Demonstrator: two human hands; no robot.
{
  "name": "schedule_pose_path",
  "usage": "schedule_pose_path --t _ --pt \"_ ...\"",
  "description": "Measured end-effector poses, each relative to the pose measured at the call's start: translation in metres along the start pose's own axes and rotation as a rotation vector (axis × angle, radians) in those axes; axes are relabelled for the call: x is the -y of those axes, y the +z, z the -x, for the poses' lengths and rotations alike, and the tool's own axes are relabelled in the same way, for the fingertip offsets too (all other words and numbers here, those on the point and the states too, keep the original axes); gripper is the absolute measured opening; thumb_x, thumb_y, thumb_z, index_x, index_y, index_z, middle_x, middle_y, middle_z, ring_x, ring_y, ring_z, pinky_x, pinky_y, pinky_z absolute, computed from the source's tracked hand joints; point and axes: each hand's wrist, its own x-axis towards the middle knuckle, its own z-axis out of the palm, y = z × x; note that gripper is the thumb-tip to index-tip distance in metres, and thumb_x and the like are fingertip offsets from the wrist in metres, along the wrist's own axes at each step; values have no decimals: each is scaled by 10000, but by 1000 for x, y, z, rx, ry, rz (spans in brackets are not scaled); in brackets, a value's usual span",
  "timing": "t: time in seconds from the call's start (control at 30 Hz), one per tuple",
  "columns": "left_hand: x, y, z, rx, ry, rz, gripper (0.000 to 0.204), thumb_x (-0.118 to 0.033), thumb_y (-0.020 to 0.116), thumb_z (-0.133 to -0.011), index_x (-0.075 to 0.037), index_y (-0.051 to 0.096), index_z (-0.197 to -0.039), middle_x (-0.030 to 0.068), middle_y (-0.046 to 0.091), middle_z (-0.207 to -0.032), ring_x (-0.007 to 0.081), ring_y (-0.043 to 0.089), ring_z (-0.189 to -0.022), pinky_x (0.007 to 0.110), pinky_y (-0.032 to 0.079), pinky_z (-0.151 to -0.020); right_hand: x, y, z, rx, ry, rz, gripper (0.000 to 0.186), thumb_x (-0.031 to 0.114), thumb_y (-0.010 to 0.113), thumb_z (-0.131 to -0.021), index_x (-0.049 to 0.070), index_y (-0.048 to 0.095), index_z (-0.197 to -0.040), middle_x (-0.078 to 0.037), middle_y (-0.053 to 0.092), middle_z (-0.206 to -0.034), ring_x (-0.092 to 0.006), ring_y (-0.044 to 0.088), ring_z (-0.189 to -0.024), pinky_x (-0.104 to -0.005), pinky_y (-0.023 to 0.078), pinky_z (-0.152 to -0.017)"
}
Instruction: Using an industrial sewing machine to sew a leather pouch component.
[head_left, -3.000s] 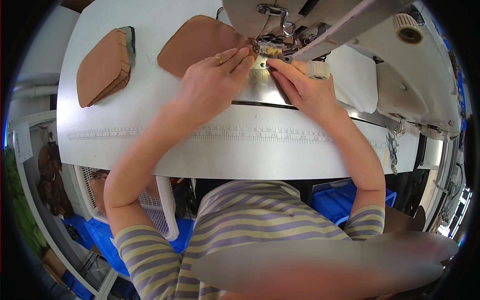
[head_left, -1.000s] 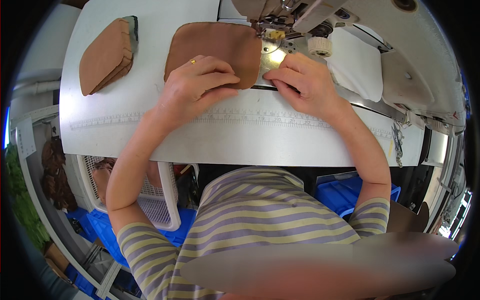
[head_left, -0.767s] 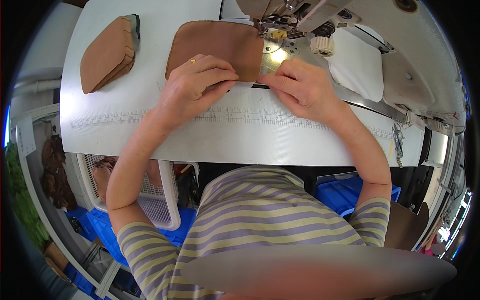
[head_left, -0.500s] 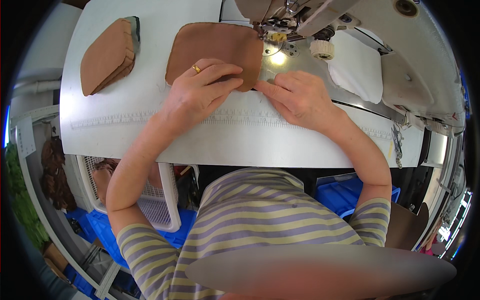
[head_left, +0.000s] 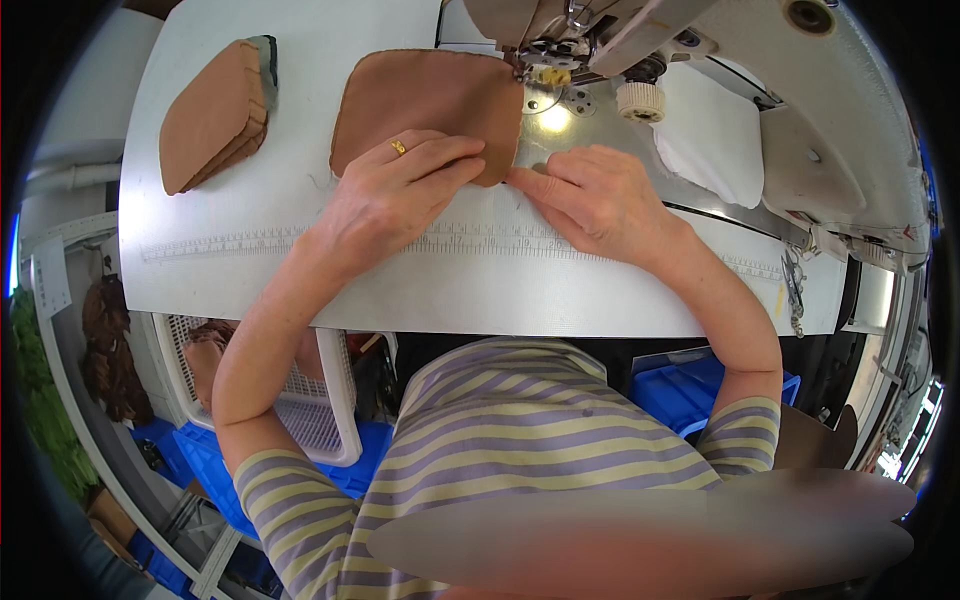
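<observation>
A brown fabric piece (head_left: 425, 95) with rounded corners lies on the white sewing table, its upper right edge at the needle area of a sewing machine (head_left: 560, 55). My left hand (head_left: 405, 180), a gold ring on one finger, rests on its lower part. Thumb and fingertips close together there, and the cloth ripples slightly beside them. At the lower right corner, my right hand (head_left: 595, 200) has its fingers curled and its index fingertip on the edge. The underside of the piece is hidden.
A stack of similar brown pieces (head_left: 210, 120) lies at the left. White material (head_left: 710, 135) sits under the machine arm. Small metal snips (head_left: 793, 285) lie near the right front edge. Below the table are a white basket (head_left: 345, 400) and a blue bin (head_left: 670, 392).
The brown piece has shifted very slightly downward at its upper edge. Both hands keep nearly the same places, the left a touch lower.
</observation>
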Motion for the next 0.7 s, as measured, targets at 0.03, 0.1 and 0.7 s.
schedule_pose_path --t 0.03,0.1,0.7 --pt "0 1 0 5 7 -18 274 15 701 -695 1 688 -968 79 668 -1054 243 643 -940 325 551 -785 -1 -1 0 19 1 -23 346 28 708 -718 88 698 -1059 -15 472 -650 -187 504 -554 -315 406 -499" --pt "-1 1 0 11 13 -35 271 12 700 -692 0 688 -963 81 666 -1056 241 643 -941 324 551 -781 -4 -3 1 40 4 -48 350 19 702 -720 87 697 -1063 -20 498 -675 -187 518 -566 -309 420 -508" --pt "7 -12 -3 223 138 -190 421 -80 616 -754 -49 626 -1174 44 599 -1269 247 574 -1159 471 413 -1045 -8 -1 -3 30 10 82 319 45 660 -713 65 701 -1029 -13 633 -1102 -211 572 -940 -340 487 -823"
